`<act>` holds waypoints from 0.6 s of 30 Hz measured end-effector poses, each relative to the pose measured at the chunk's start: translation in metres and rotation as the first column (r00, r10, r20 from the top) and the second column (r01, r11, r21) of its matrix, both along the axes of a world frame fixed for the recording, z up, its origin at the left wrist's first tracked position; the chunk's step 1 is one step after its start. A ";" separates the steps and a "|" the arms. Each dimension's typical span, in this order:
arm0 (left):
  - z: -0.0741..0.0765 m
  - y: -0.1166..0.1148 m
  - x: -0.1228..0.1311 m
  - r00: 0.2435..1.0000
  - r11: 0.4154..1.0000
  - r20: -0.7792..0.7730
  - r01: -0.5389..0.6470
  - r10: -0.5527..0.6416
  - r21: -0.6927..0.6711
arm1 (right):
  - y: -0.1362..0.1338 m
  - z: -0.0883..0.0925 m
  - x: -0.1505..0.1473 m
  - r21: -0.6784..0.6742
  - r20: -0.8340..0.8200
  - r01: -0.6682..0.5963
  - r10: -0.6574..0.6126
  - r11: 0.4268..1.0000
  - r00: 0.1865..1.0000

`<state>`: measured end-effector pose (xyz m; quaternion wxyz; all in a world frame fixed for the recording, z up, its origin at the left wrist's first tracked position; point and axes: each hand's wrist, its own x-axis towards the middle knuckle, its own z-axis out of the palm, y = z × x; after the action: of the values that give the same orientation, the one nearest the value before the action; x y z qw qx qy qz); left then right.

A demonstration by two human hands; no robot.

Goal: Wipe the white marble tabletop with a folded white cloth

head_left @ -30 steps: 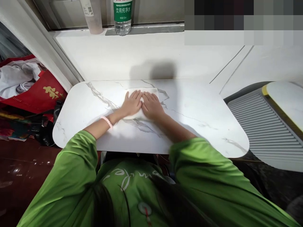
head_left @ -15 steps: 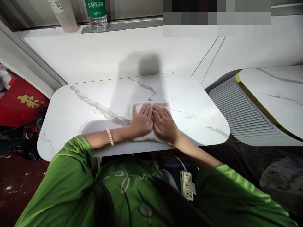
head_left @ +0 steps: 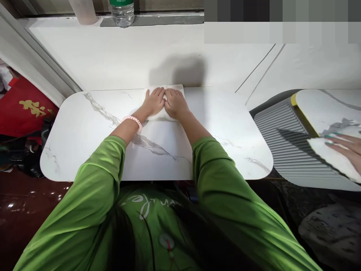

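A white cloth [head_left: 160,116] lies flat at the back edge of the white marble-patterned table [head_left: 93,150], its far side meeting the wall. My left hand [head_left: 154,101] presses on the cloth's left part, palm down and fingers stretched out. Beside it, touching at the fingers, my right hand [head_left: 175,102] lies flat on the cloth's right part. Both hands rest on top of the cloth; neither is wrapped round it. A pink coil band [head_left: 132,119] circles my left wrist.
On the ledge behind stand a water bottle [head_left: 123,15] and a frosted container [head_left: 84,11]. At right, another person's hand [head_left: 348,145] rests on a white cloth [head_left: 332,154] at a second marble-patterned table [head_left: 316,103]. A red bag [head_left: 25,109] sits at left.
Both my hands have slid the cloth away from me, slightly left, to the table's back edge. The other person's hand and cloth have come into view at right.
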<state>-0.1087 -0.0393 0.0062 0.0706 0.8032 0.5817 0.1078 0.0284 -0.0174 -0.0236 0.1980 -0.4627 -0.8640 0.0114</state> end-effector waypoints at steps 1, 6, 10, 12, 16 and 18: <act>-0.001 0.001 0.000 1.000 1.000 0.010 -0.008 0.008 0.006 | 0.002 -0.001 0.000 -0.002 -0.001 -0.001 0.001 1.000 1.000; 0.001 -0.009 0.008 0.999 0.999 0.019 -0.039 0.039 0.003 | 0.001 -0.001 0.010 -0.024 0.027 -0.023 0.024 0.999 0.999; 0.002 -0.019 0.024 0.990 0.990 -0.029 -0.139 0.138 -0.016 | 0.000 0.006 0.025 -0.055 0.042 -0.097 0.100 0.994 0.994; 0.002 -0.027 0.034 0.984 0.985 -0.044 -0.171 0.170 -0.009 | -0.007 0.008 0.034 -0.057 0.023 -0.114 0.116 0.992 0.993; 0.001 -0.058 0.061 0.991 0.992 -0.046 -0.126 0.127 0.027 | -0.045 0.010 0.064 -0.056 0.017 -0.101 0.102 0.993 0.995; 0.001 -0.081 0.079 0.995 0.996 -0.043 -0.092 0.092 0.000 | -0.074 0.011 0.085 -0.050 0.028 -0.098 0.099 0.994 0.995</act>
<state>-0.0300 -0.1205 0.0076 0.0539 0.7774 0.6197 0.0932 0.1137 -0.0912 -0.0129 0.1725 -0.4243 -0.8882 0.0351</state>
